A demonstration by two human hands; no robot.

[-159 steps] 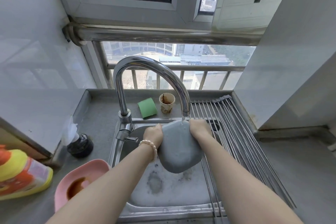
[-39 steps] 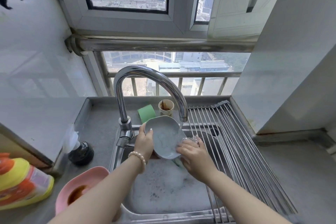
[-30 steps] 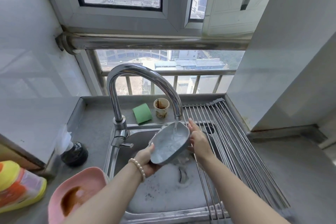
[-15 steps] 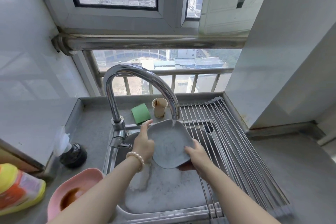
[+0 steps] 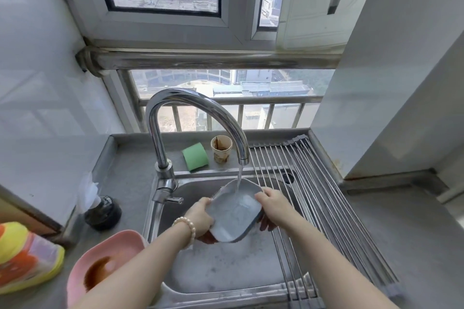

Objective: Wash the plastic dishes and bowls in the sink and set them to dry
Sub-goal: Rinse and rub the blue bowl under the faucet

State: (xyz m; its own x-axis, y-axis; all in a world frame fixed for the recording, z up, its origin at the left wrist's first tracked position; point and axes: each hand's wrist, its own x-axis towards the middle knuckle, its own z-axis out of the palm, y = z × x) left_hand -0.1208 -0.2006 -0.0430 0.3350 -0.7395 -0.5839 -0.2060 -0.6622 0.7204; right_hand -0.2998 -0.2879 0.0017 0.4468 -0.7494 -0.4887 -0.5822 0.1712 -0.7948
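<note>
- Nearest us, at about 7 o'clock, a pink bowl [image 5: 105, 256] with a brown stain inside sits on the grey counter [image 5: 125, 173], just left of the sink [image 5: 226, 276], whose floor is covered in suds.
- At 8 o'clock a yellow and orange bottle [image 5: 25, 256] lies at the frame's edge.
- Over the sink, our left hand [image 5: 200, 216] grips the grey dish [image 5: 234, 211] at its 8 o'clock rim, fingers curled underneath out of sight.
- Our right hand [image 5: 272, 204] grips the rim at 3 o'clock, thumb on top, fingers wrapped below.
- The dish is held between both hands, hollow side up and tilted, with water from the tap [image 5: 195, 118] landing in it.
- A roll-up drying rack [image 5: 326, 203] spans the sink's right side, from 5 to 1 o'clock.
- Farther back at 12 o'clock, a green sponge [image 5: 195, 160] and a stained paper cup [image 5: 221, 149] stand side by side on the ledge.
</note>
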